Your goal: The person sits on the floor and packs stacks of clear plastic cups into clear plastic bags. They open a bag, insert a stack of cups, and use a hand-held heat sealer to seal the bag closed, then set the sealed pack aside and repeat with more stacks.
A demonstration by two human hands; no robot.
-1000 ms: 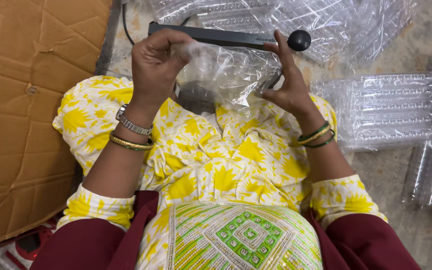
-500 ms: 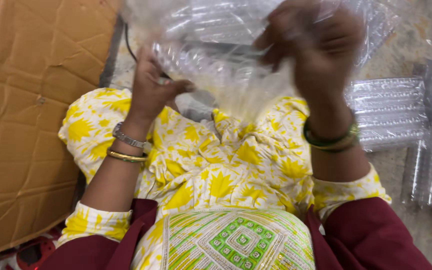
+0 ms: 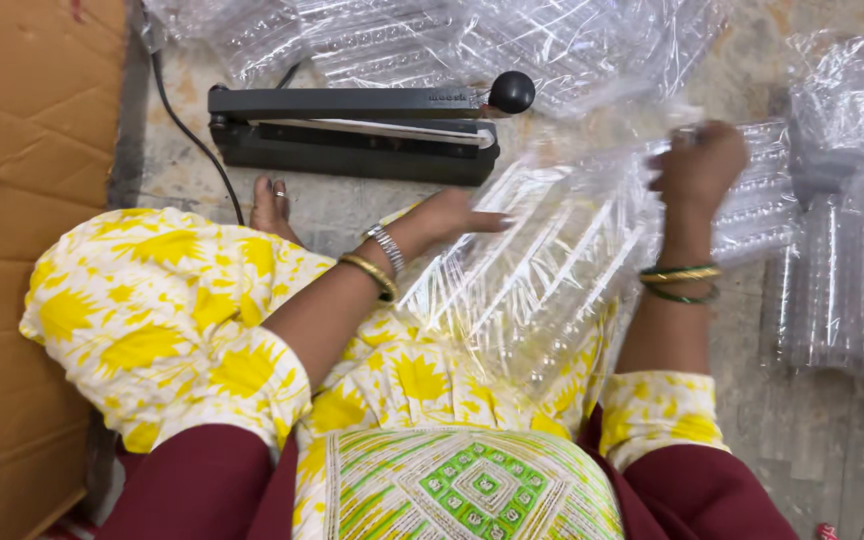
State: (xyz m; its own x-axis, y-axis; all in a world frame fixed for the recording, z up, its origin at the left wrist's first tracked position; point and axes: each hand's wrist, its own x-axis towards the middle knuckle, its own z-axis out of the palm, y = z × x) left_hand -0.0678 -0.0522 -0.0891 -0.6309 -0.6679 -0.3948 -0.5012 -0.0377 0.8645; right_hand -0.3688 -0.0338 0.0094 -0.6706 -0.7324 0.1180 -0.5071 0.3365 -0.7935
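I see a clear plastic bag of ribbed transparent trays [image 3: 532, 270] lying across the lap, slanting from the knees up toward the right. It looks light and thin to me, the film slippery and crackly, the moulded trays inside stiff enough to keep a shape but easy to dent, so I would take it by its ends or edges rather than squeeze the middle. The left hand [image 3: 452, 215] lies flat on the near upper edge with fingers stretched out, pressing and not closed round anything. The right hand [image 3: 697, 165] is closed on the far upper end of the bag, pinching the film. Beyond them sits a black heat sealer [image 3: 352, 130] with its knobbed arm down, its cable [image 3: 177, 110] running off beside brown cardboard [image 3: 22, 200]. Glare and layered film blur where one tray ends; the right fingertips are smeared, and more tray stacks [image 3: 842, 260] at right are cut off.
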